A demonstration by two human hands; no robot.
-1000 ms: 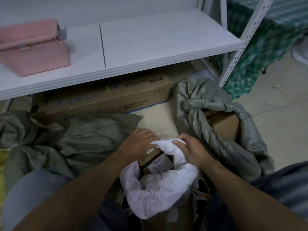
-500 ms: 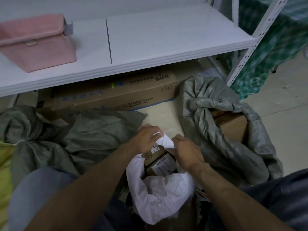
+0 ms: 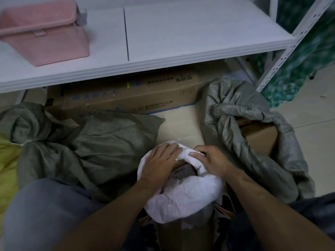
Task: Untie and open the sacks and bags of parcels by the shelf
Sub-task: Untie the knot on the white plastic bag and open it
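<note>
Now the left hand [image 3: 159,164] and right hand [image 3: 213,160], close together, clutch the white bag [image 3: 183,200] at its twelve o'clock rim.

The parcel [image 3: 183,172] inside the white bag [image 3: 184,196] was mostly hidden by the bag's rim and the left hand [image 3: 159,163]; its label was too blurred to read. The pink basket [image 3: 43,33] at far left was cut off by the edge.

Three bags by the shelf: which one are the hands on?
The white bag in the middle: left hand and right hand both hold its rim. The green sack at left and grey sack at right lie untouched.
</note>
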